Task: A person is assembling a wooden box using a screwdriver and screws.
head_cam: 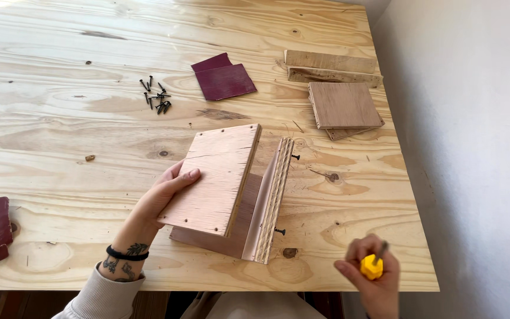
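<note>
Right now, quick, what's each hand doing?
Left hand: open, fingers resting on the plywood assembly.
Right hand: closed around a yellow-handled screwdriver.

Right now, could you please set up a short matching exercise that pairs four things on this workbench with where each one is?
Things:
1. yellow-handled screwdriver
2. plywood box assembly
3. pile of black screws
4. stack of loose plywood boards

Places:
A. steadied by the left hand
B. far right of the plywood table, near the wall
C. gripped in the right hand
D. loose on the table, left of the folded dark red sandpaper

Pairs: 1-C, 2-A, 3-D, 4-B
</note>
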